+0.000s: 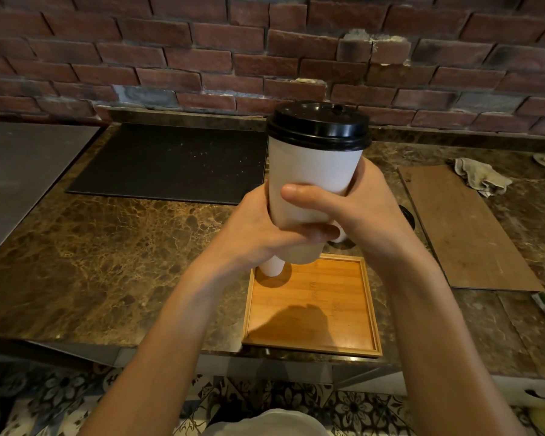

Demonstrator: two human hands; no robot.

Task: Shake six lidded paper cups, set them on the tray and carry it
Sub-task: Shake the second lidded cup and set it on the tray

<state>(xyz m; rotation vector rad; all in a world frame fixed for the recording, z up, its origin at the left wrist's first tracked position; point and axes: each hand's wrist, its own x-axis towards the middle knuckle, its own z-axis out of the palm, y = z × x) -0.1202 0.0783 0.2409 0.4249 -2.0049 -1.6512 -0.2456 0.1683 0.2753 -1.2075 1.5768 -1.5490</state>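
**Head view: both hands hold one lidded cup up over the tray**

Head view, only view. Left hand point(255, 228) and right hand point(368, 209) both wrap the lower half of a white paper cup point(312, 171), fingers curled round it, right thumb across the front. Cup is upright, black lid point(320, 127) on, held in the air above the far edge of the wooden tray point(312, 309). Tray sits on the brown marble counter point(107, 247) near its front edge. Second cup point(272, 267) stands in the tray's far left corner, mostly hidden by the left hand. White bit of a third cup point(340, 236) shows just beyond the tray, behind the right hand. Black mat point(170, 165) at back left, wooden board point(466, 228) at right, rag point(482, 177) at its far end. Brick wall point(202, 58) behind.
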